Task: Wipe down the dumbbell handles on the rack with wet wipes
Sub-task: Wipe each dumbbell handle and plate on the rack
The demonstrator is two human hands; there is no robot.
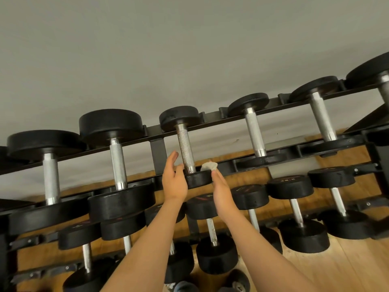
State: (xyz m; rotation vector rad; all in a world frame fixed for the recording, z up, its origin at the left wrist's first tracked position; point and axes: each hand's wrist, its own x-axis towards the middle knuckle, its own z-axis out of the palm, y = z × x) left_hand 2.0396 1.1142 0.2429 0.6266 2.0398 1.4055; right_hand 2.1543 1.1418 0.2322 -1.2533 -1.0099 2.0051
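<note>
Handle (186, 150) between left hand (174, 182) and right hand (222, 189); right pinches wipe (208, 166).

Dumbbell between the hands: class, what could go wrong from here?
1. The right hand only pinches the wipe; it may drop among the lower dumbbells.
2. The left hand lies by the front head of the dumbbell; a push might shift it on the rack.

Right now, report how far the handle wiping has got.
Done: cannot tell; no handle shows a visible wet or wiped mark. In hand: the right hand pinches a crumpled wipe beside the middle top-row handle, not yet on it, while the left hand is open on its other side. Left: that handle at least; the lower-row handles show no sign either way.
</note>
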